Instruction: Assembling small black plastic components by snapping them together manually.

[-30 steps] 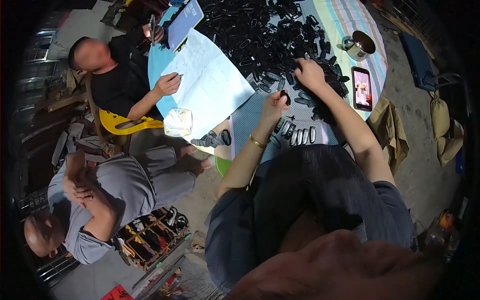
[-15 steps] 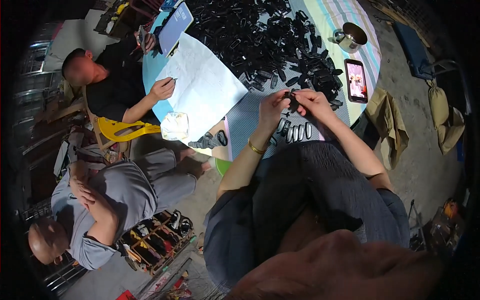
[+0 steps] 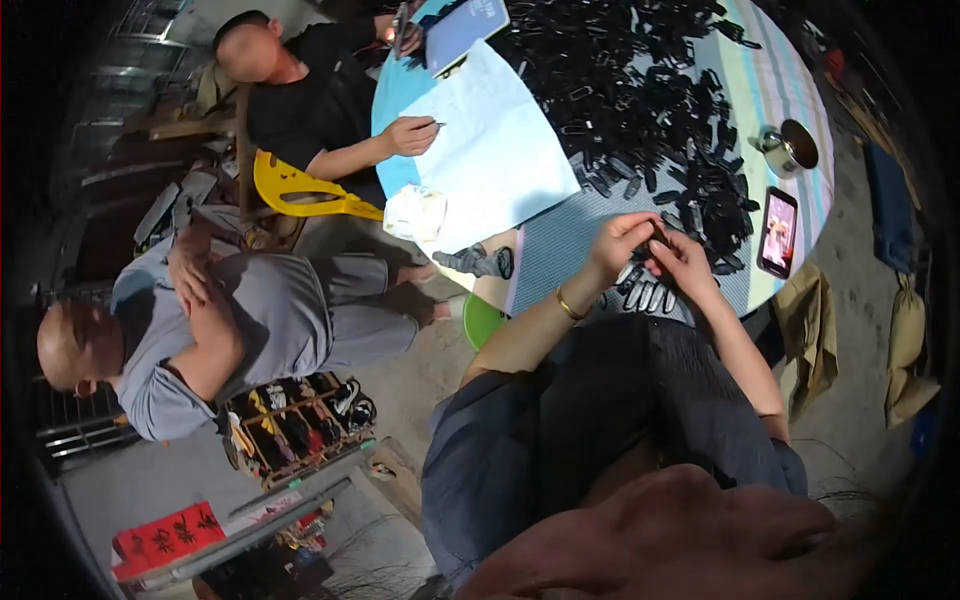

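My left hand [image 3: 624, 246], with a gold bangle on its wrist, and my right hand [image 3: 686, 264] meet at the near edge of the table. Fingertips of both pinch a small black plastic piece [image 3: 657, 236], largely covered by the fingers. Just below them, a short row of small oval pieces [image 3: 651, 297] with pale, shiny rims lies side by side. Beyond my hands spreads a big heap of similar black oval parts [image 3: 625, 115], its nearest pieces close to my fingers.
A phone [image 3: 777, 232] and a metal mug [image 3: 789, 149] stand on the right. At left lie a white sheet [image 3: 490, 150], a notebook [image 3: 467, 35], a crumpled white packet [image 3: 415, 212] and dark gloves [image 3: 478, 262]. One person holds a pen over the sheet; another sits with arms crossed.
My view has swung, so the table and people sit further right or higher in the picture. Both hands stay together at the small black piece, their fingers slightly shifted.
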`<state>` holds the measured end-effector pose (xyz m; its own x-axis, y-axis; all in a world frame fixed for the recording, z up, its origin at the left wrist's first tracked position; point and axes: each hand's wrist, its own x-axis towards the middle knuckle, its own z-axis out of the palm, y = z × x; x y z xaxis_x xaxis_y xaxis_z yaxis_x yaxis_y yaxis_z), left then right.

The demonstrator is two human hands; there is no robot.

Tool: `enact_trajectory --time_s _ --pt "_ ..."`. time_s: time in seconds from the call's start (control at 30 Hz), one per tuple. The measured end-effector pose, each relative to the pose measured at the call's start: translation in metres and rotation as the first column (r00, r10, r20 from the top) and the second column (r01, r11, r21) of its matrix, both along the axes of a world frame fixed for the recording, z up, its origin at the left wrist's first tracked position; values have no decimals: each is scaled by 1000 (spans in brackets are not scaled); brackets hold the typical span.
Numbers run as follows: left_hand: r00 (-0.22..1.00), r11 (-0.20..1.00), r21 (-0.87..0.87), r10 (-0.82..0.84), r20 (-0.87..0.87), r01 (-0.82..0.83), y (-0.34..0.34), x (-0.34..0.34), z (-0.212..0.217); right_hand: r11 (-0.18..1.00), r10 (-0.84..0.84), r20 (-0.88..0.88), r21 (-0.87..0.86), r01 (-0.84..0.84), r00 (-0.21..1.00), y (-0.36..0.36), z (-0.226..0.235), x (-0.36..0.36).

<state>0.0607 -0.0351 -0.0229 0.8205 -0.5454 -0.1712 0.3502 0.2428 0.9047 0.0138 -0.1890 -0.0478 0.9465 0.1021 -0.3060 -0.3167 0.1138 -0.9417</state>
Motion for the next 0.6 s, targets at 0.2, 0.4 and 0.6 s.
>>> enact_trajectory --time_s 0.2,0.4,0.6 --pt "993 995 103 4 120 -17 9 3 -6 978 9 203 -204 33 979 13 13 -2" --pt "858 788 610 -252 449 -88 31 13 -55 602 552 -12 -687 -408 834 -7 1 20" --pt "783 766 642 -417 462 29 18 21 -52 415 244 348 -881 227 905 -43 -25 84"
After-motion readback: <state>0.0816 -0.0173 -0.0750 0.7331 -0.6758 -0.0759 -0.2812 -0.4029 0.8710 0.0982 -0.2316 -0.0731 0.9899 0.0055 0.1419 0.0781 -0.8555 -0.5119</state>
